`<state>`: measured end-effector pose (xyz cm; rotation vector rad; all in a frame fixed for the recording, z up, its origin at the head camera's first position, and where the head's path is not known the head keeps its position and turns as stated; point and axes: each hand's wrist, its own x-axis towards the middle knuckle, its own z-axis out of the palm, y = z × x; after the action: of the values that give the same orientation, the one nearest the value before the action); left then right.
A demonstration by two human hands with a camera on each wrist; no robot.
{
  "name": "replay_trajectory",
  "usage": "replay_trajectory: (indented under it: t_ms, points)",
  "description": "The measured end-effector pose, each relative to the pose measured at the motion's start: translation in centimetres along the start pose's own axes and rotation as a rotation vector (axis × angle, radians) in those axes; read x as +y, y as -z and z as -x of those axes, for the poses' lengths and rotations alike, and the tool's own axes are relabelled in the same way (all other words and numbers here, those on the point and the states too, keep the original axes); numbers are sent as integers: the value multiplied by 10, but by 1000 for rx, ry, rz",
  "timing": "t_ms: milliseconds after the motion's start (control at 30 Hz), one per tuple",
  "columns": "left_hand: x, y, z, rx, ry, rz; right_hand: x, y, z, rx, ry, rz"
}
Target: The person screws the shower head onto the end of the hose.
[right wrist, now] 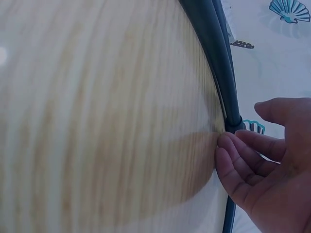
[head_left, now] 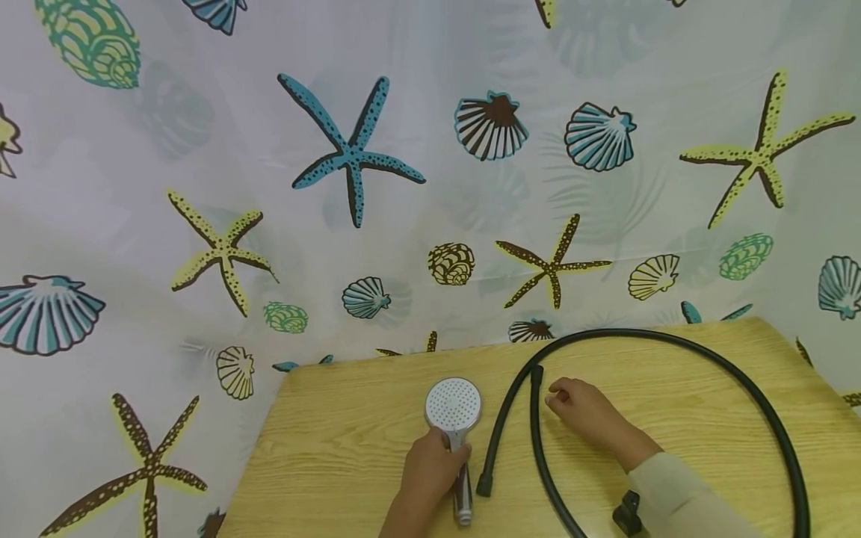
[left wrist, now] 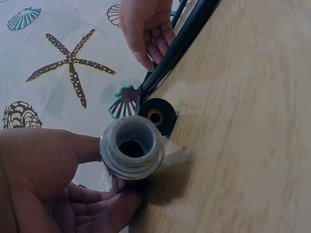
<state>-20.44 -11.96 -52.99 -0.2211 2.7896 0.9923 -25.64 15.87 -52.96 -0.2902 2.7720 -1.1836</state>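
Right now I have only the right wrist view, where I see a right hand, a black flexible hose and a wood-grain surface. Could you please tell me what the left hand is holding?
Observer: The left hand grips a silver shower head with a round, pale spray face, seen in the head view.
Operator: Thank you. Is this shower head already joined to the hose?
Observer: No, it is apart: in the head view, one end of the black flexible hose lies to the right of the shower head, with a gap of bare wood-grain table between them.
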Motion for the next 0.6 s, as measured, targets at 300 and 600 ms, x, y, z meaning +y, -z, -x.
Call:
replay_trajectory:
  t_ms: [300, 600]
  points:
    - [-2, -2, -1, -33, 21, 80, -4, -3, -4, -25, -51, -44]
    - [-2, -1, -2, -43, 33, 104, -8, -5, -8, -43, -81, -51]
